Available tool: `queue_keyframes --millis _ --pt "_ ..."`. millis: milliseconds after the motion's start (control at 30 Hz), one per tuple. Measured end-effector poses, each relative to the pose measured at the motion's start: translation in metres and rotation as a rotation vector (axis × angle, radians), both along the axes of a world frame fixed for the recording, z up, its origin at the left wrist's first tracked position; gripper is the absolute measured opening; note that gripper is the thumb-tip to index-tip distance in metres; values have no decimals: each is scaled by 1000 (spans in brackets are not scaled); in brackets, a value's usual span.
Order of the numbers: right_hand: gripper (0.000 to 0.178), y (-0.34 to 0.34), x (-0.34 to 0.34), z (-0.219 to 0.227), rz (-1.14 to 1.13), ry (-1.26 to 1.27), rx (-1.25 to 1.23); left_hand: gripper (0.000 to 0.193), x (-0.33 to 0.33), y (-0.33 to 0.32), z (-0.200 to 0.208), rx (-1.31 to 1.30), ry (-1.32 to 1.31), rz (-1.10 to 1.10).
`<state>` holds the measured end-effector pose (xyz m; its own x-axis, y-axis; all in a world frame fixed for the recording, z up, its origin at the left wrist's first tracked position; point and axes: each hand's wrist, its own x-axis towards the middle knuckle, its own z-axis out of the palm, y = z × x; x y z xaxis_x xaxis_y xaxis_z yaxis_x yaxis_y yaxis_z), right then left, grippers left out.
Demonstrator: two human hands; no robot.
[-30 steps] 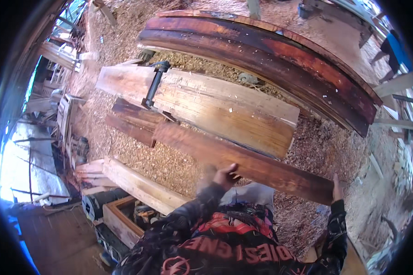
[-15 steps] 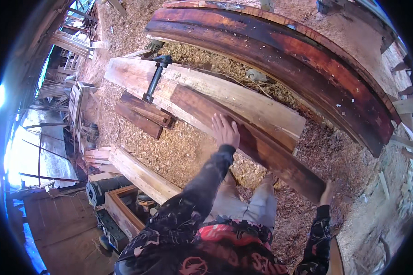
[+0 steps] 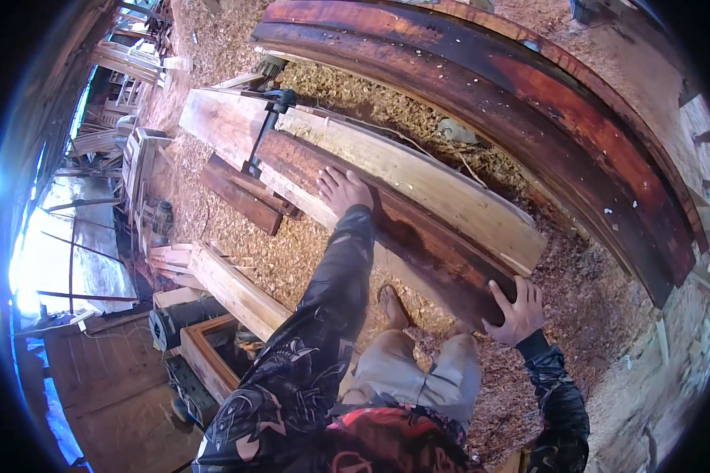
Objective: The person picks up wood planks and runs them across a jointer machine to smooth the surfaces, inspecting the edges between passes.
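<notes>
A long dark reddish-brown board (image 3: 426, 248) lies slantwise on a pale wooden plank (image 3: 457, 209). My left hand (image 3: 344, 192) rests flat on the board's upper face, fingers stretched out. At the board's near right end is my right hand (image 3: 519, 314), thumb and fingers spread against the end and corner. The board's far left end lies beside a black metal bar clamp (image 3: 267, 132) standing across the pale plank. Shorter dark wood pieces (image 3: 244, 201) lie left of the clamp's lower end.
Large curved dark-red timbers (image 3: 481, 87) stretch across the far side. Wood shavings (image 3: 292, 248) cover the ground. Near left are a pale beam (image 3: 233, 280), an open wooden box (image 3: 213, 347) and a dark cylindrical machine (image 3: 183, 319). My bare foot (image 3: 392, 307) stands close to the plank.
The dark board has slid to the far left, its end now at the clamp. Both hands have shifted leftward; the right hand's fingers have spread on the board's end.
</notes>
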<state>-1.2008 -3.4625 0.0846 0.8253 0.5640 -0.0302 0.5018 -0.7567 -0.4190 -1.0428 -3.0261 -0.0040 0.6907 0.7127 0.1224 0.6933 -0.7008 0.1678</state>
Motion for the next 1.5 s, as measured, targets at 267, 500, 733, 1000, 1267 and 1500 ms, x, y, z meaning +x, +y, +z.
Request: queue_keyframes --millis 267,500,733,1000,1267,1500 --pt "93 40 41 -9 11 -31 18 58 27 47 3 -66 -2 23" --pt "97 55 42 -16 3 -16 18 58 26 61 1 -33 60 9" --pt "87 58 41 -20 -20 -17 8 59 30 63 2 -17 47 -9" --pt "93 67 46 -17 -42 -16 33 60 35 76 -4 -4 59 -9" --pt "96 71 47 -22 -52 7 -7 58 42 81 -5 -14 71 0" --pt "95 81 54 -23 -41 4 -6 58 46 89 -4 12 81 -6"
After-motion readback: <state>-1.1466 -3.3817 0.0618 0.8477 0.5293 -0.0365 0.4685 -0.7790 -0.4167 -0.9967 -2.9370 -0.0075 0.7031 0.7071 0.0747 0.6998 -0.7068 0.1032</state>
